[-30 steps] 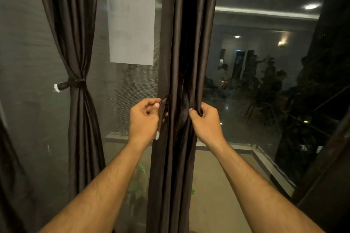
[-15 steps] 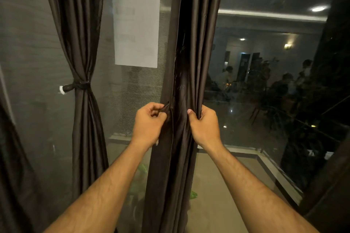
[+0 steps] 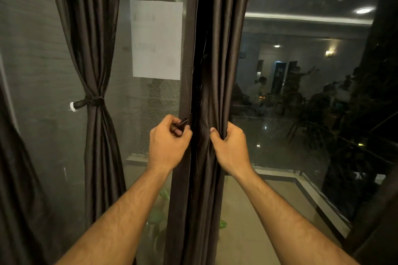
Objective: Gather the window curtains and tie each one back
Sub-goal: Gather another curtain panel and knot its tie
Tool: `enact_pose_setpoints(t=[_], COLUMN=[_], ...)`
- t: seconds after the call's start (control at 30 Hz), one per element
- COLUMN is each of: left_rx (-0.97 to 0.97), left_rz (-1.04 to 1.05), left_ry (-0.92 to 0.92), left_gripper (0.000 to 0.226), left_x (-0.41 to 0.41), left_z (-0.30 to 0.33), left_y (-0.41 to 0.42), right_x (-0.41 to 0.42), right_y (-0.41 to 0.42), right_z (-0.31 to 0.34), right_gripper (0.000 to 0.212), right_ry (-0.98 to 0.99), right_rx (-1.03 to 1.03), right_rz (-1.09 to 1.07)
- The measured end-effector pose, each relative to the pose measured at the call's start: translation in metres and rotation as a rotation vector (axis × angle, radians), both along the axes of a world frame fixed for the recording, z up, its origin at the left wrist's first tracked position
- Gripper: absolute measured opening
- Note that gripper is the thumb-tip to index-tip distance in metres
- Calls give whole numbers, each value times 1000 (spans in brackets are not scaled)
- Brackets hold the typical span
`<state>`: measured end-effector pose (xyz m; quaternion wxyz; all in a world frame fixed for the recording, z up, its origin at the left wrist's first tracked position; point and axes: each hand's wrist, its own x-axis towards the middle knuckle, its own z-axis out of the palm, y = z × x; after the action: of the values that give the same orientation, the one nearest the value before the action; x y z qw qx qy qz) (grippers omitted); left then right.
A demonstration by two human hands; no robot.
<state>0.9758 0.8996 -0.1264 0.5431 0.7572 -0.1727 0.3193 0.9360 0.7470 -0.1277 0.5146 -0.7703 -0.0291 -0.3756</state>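
Note:
A dark brown curtain [image 3: 217, 54] hangs gathered in front of the window, straight ahead. My left hand [image 3: 168, 146] pinches a dark fabric tie-back strap [image 3: 182, 123] at the curtain's left edge. My right hand [image 3: 231, 148] grips the curtain's right folds at the same height, fingers curled behind the cloth. Further left, a second dark curtain [image 3: 94, 49] is cinched at its middle by a tie-back [image 3: 90, 101] that runs to a white wall hook [image 3: 72, 106].
White paper sheets [image 3: 156, 38] are stuck on the glass between the curtains. More dark curtain fabric hangs at the far left edge [image 3: 13, 178] and far right edge [image 3: 379, 211]. The glass reflects a lit room. Green plant leaves [image 3: 159, 206] show below.
The view has shifted slightly, moving the curtains right and down in frame. My left hand has drawn the strap end out a little; both hands keep their hold at the curtain's middle.

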Motion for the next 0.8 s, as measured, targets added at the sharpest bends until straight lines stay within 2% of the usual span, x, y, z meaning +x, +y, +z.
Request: enact_pose_setpoints(t=[0.07, 0.17, 0.27, 0.37, 0.47, 0.6, 0.67, 0.73, 0.8], left_rx=[38, 90, 116, 157, 95, -71, -124, -146, -183], left_rz=[0, -49, -187, -328, -503, -453, -417, -409, -443], left_ry=[-28, -26, 63, 145, 211, 250, 276, 301, 326], left_gripper=[14, 7, 16, 14, 20, 18, 27, 34, 39], left_x=[1, 4, 5, 1, -2, 0, 3, 5, 5], left_z=[-1, 1, 8, 18, 21, 17, 15, 12, 12], left_y=[0, 1, 4, 10, 14, 9, 6, 4, 3], right_x=[0, -1, -1, -1, -1, -4, -3, -2, -2], right_y=[-1, -1, -2, -3, -3, 3, 5, 4, 2], right_z=[0, 2, 4, 5, 4, -7, -16, -23, -24], right_gripper=[14, 15, 17, 18, 24, 54, 57, 48, 22], right_ry=[7, 7, 13, 28, 10, -119, -195, -251, -278], right_rx=[2, 0, -18, -28, -46, -14, -99, -205, -304], right_rz=[0, -5, -14, -21, -51, -97, -150, -193, -213])
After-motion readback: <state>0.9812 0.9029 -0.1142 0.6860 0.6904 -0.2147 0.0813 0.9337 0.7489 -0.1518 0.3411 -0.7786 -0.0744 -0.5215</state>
